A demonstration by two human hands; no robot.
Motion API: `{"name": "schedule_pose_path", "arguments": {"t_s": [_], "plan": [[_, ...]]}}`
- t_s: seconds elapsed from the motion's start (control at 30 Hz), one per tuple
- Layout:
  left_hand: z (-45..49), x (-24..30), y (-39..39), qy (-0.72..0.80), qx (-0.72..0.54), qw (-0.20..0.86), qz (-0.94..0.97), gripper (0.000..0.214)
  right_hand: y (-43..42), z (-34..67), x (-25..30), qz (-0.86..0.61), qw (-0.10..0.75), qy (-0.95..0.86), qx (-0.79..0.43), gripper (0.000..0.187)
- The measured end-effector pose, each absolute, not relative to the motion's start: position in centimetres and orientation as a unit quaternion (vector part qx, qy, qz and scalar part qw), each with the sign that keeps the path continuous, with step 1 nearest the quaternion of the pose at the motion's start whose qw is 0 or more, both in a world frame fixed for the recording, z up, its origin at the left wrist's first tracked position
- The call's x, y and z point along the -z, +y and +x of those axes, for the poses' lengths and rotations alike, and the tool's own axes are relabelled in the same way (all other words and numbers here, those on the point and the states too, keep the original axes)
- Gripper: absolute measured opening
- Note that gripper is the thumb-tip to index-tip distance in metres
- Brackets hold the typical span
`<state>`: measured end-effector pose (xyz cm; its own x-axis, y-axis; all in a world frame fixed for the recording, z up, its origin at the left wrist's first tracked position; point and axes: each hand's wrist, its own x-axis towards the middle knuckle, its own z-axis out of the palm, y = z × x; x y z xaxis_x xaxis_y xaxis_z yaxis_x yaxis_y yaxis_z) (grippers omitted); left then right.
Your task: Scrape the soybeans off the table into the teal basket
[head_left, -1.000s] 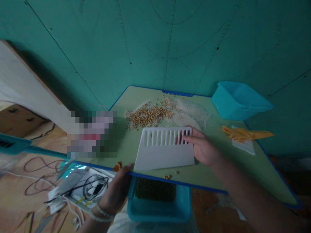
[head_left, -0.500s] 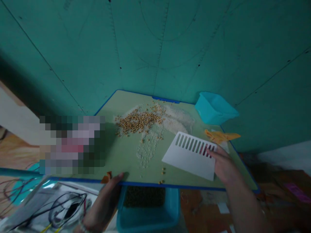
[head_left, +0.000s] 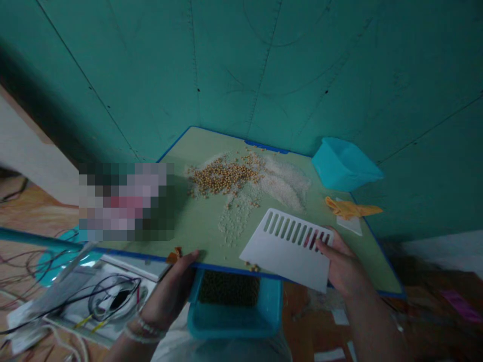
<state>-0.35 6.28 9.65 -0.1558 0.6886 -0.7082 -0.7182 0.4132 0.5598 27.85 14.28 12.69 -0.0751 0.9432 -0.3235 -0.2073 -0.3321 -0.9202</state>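
Note:
My right hand (head_left: 345,264) grips a white slotted plastic scraper (head_left: 285,259) by its right end, with fingers behind the slots. The scraper's lower edge is close to the tabletop's front edge, beside a few yellow soybeans (head_left: 253,267). My left hand (head_left: 177,281) is at the front edge of the pale green table (head_left: 166,239); its thumb lies on top and the other fingers are hidden below. Farther back lies a heap of soybeans (head_left: 222,176), with white grains (head_left: 285,183) spread to its right and in front.
Under the table's front edge sits a blue basin (head_left: 234,322) with dark green contents. A turquoise container (head_left: 345,163) and an orange cloth (head_left: 350,207) lie at the right. An orange scrap (head_left: 173,255) is near my left thumb. Cables (head_left: 109,296) lie lower left; a green wall stands behind.
The scraper has come toward the front edge and slightly left, bringing loose soybeans nearer the edge. My left hand keeps its place at the edge. The camera view has shifted a little.

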Motion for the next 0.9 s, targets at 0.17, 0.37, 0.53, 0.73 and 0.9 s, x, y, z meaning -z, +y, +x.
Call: {"name": "schedule_pose_path", "arguments": {"t_s": [0.17, 0.37, 0.53, 0.73, 0.9], "plan": [[-0.5, -9.3, 6.3, 0.531, -0.531, 0.660, -0.011, 0.021, 13.7, 27.6, -12.9, -0.494, 0.425, -0.364, -0.665, 0.022], [-0.4, -9.6, 6.4, 0.534, -0.528, 0.659, -0.037, 0.020, 13.5, 27.9, -12.4, -0.456, 0.378, -0.399, -0.700, 0.019], [-0.4, -9.8, 6.5, 0.524, -0.517, 0.675, -0.046, 0.018, 16.4, 28.6, -13.2, -0.477, 0.454, -0.390, -0.643, 0.020], [-0.8, -9.3, 6.3, 0.517, -0.542, 0.661, -0.041, 0.009, 24.1, 28.0, -15.3, -0.443, 0.568, -0.416, -0.555, 0.021], [-0.5, -10.0, 6.3, 0.518, -0.561, 0.644, -0.047, 0.006, 26.5, 26.5, -14.5, -0.425, 0.576, -0.429, -0.551, 0.022]]}}
